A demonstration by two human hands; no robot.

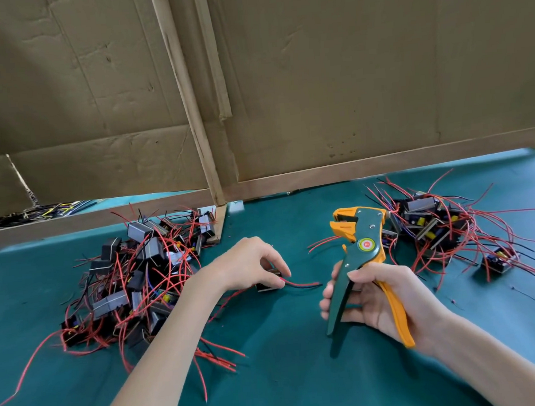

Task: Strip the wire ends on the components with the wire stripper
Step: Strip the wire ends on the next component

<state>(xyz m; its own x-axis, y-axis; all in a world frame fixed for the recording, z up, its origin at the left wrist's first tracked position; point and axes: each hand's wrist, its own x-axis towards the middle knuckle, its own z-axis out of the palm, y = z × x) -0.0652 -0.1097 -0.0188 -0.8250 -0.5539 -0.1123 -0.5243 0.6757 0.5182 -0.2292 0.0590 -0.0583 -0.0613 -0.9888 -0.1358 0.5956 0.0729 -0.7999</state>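
I am watching the left hand pinching a small black component down on the green surface, its red and blue wires trailing right toward the wire stripper. The right hand is gripping the stripper's handles, holding it upright, just clear of the wire tips. The left pile and the right pile of components are lying on either side.
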